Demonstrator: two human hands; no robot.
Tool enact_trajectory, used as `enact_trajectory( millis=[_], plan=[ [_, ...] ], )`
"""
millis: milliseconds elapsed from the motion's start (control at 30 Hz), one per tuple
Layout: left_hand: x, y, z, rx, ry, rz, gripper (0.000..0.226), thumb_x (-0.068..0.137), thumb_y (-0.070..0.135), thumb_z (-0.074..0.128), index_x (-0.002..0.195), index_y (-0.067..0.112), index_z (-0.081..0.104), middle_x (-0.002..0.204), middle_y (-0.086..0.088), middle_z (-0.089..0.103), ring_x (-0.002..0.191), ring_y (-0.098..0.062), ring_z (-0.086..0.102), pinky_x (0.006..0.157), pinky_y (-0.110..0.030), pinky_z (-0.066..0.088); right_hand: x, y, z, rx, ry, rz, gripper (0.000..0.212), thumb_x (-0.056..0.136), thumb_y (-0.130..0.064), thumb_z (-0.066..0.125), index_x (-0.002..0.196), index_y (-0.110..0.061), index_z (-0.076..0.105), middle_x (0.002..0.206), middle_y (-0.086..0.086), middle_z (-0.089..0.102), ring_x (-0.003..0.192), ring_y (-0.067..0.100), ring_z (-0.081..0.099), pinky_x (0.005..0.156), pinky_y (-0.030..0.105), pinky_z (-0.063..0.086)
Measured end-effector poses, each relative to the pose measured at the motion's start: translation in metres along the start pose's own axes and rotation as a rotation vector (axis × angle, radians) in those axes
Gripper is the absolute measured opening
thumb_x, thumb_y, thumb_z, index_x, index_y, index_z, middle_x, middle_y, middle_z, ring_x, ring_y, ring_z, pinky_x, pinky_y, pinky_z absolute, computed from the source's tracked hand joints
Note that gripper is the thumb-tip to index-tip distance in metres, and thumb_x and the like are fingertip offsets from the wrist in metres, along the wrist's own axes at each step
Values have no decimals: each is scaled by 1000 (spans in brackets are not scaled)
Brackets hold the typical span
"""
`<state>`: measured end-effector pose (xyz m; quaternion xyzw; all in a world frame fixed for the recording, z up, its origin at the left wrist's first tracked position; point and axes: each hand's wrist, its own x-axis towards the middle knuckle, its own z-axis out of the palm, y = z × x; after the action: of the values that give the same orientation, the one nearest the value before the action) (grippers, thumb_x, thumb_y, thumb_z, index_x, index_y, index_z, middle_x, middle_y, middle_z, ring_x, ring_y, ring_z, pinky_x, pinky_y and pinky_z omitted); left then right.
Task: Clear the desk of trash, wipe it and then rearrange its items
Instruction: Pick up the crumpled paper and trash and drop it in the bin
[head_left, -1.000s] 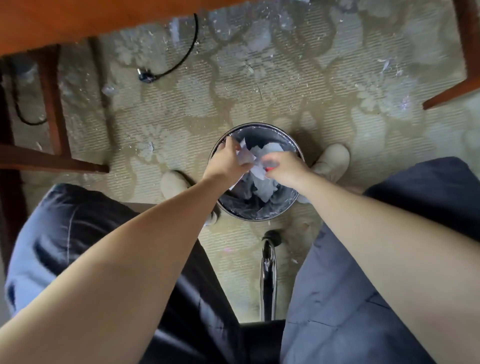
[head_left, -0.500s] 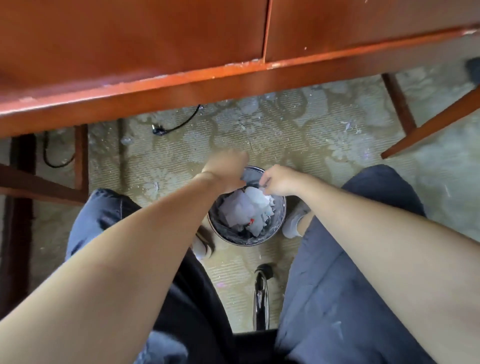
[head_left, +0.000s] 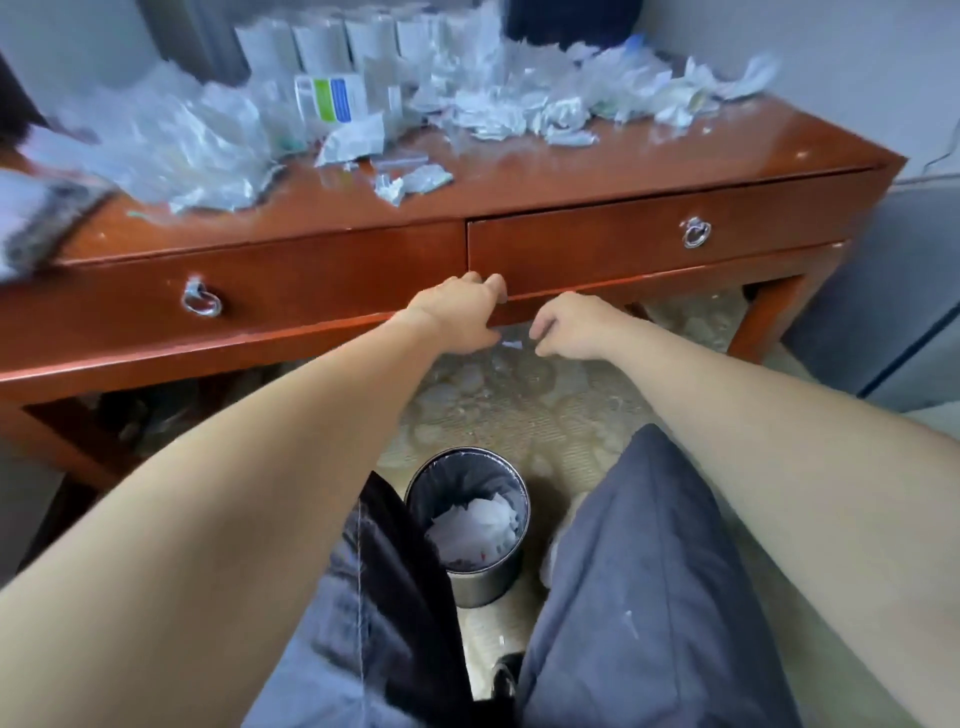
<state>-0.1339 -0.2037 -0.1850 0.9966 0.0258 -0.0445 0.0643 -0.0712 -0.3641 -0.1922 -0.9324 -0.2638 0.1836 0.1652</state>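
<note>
Mostly, motion blur smears the trash heap (head_left: 493, 106) on the desk (head_left: 623, 158).

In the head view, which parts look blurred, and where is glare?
Head view: the crumpled white paper and plastic trash is smeared by motion blur, most at the left; the glossy red-brown wooden desk reflects pale light; the round metal bin looks sharper.
</note>
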Motion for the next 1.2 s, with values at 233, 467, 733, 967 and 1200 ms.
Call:
enact_trajectory(
  millis=[233,467,733,967,1200],
  plan=[
    [22,29,-90,-41,178,37,51,90,32,62,135,15,44,127,-15,51,118,-35,51,95,-42,43,-19,3,-89,45,247,10,18,83,-22,71,96,-33,66,109,1,69,104,23,63,96,35,50],
    [88,26,-152,-13,232,47,45,97,35,51,139,20,42,131,-12,45,118,-34,49,82,-38,38,21,9,-157,82,342,15,37,89,-19,66,125,-25,59,129,4,58,117,24,55,100,39,46],
    [188,-35,-173,77,175,-81,61,92,25,61,145,15,34,136,-20,39,122,-41,43,96,-48,44,124,14,-196,61,288,27,59,87,-19,69,141,-22,44,141,5,49,126,24,50,98,33,44],
    [260,-82,-155,68,99,-130,67,88,47,66,146,32,37,136,-15,40,122,-38,47,94,-46,47,209,16,-196,34,140,-81,73,84,-19,66,146,-41,35,145,2,41,124,24,49,91,30,44],
    [283,-97,-137,-61,182,-155,25,92,26,60,117,27,59,98,-2,63,73,-21,60,61,-28,42,251,15,-181,10,337,-114,31,90,-25,65,121,-28,67,128,7,57,117,27,53,88,30,44]
  ],
)
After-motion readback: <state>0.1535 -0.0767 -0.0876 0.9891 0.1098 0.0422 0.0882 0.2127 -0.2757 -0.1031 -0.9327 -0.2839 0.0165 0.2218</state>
